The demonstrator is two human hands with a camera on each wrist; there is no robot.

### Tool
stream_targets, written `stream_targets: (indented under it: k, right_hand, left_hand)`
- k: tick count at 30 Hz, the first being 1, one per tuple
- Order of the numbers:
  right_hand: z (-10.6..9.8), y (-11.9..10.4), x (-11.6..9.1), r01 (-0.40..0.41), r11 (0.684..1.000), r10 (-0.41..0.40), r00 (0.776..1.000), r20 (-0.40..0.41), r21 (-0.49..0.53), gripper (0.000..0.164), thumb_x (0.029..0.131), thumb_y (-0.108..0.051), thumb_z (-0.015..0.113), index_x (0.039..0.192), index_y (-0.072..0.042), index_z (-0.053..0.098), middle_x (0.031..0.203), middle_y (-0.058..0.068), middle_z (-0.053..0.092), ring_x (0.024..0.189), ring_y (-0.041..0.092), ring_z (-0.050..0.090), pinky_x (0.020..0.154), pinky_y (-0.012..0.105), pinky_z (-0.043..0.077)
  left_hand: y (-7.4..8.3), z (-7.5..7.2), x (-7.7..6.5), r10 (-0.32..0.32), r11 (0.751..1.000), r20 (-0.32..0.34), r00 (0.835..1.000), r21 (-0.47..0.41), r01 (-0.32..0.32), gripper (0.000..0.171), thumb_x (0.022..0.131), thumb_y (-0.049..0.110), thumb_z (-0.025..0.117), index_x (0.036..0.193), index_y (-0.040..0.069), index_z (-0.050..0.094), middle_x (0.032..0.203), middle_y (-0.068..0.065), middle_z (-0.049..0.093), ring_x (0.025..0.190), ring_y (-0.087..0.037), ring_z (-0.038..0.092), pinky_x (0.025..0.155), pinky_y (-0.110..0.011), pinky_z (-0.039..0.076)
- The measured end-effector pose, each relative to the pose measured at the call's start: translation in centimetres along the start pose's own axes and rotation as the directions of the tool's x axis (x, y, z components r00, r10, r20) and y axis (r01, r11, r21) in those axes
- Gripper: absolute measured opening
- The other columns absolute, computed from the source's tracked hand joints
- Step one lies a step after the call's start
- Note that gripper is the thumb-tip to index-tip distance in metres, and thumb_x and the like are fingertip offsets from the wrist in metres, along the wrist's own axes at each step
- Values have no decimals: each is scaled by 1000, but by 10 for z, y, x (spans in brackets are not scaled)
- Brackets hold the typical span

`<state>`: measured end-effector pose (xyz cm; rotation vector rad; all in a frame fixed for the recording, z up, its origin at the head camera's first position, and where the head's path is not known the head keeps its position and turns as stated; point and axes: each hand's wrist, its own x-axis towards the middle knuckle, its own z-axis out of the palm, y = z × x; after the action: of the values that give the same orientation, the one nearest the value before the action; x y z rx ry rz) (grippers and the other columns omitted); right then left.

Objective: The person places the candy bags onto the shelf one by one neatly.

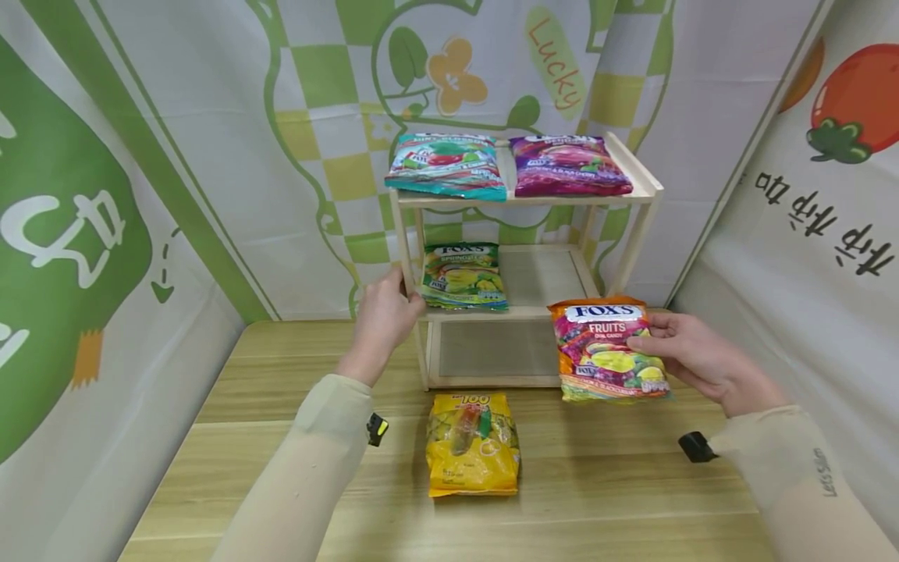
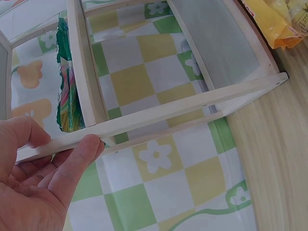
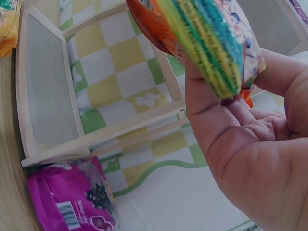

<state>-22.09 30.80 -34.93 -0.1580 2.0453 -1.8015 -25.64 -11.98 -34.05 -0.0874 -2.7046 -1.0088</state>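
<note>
My right hand point(image 1: 702, 359) pinches the right edge of an orange candy bag point(image 1: 597, 351) marked FOX'S FRUITS. It holds the bag upright in front of the right half of the wooden shelf rack point(image 1: 530, 200). With thumb and fingers, my left hand point(image 1: 382, 316) grips the rack's left front post point(image 2: 144, 117). A green candy bag point(image 1: 463, 277) leans on the middle shelf at the left. Up on the top shelf lie a teal candy bag point(image 1: 447, 165) and a purple candy bag point(image 1: 567, 165).
A yellow candy bag point(image 1: 473, 445) lies on the wooden table point(image 1: 597, 499) before the rack. Beside the rack, a magenta bag point(image 3: 72, 197) shows in the right wrist view. Printed cloth walls point(image 1: 225, 117) stand behind and at both sides.
</note>
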Motion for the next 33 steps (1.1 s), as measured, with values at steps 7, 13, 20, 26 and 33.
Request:
stream_targets:
  k: [7,13,20,26,33]
  right_hand:
    - [6,1,6,9,999,-8,1000,-4,52,69,104,-10,59,151,17,17,115,4,69,101,19,72,89,36,61]
    - [12,1,13,27,994,-28,1000,6,102,62,105,-11,56,147,19,22,110,5,72,98,18,73,86,36,61]
    - [18,2,20,34,990,-35,999,6,136,62,105,-11,55,146,22,22,107,5,74,97,17,73,85,34,62]
    - [28,3,26,37,986,-36,999,-4,163,57,105,-10,55,144,21,26,105,5,74,95,16,73,84,34,62]
    - [38,2,33,26,979,-30,999,14,200,60,106,-11,53,147,19,21,106,4,72,95,16,73,85,33,61]
  left_hand:
    - [0,0,0,4,1000,0,1000,5,-4,16,92,10,59,106,2,61,93,-16,69,65,-24,61,53,-33,52]
    - [1,1,-1,6,1000,-3,1000,4,-6,18,92,10,60,108,2,61,95,-16,71,66,-25,62,55,-34,53]
    - [1,1,-1,5,1000,-7,1000,2,-5,17,92,10,60,107,3,61,95,-16,71,68,-26,63,56,-34,54]
    - [2,0,-1,-6,1000,-2,1000,-5,6,18,92,10,60,108,2,61,95,-17,71,67,-26,63,55,-33,54]
    - [1,0,-1,-4,1000,-1,1000,-1,4,16,92,10,60,106,3,60,94,-16,70,66,-25,63,53,-32,53]
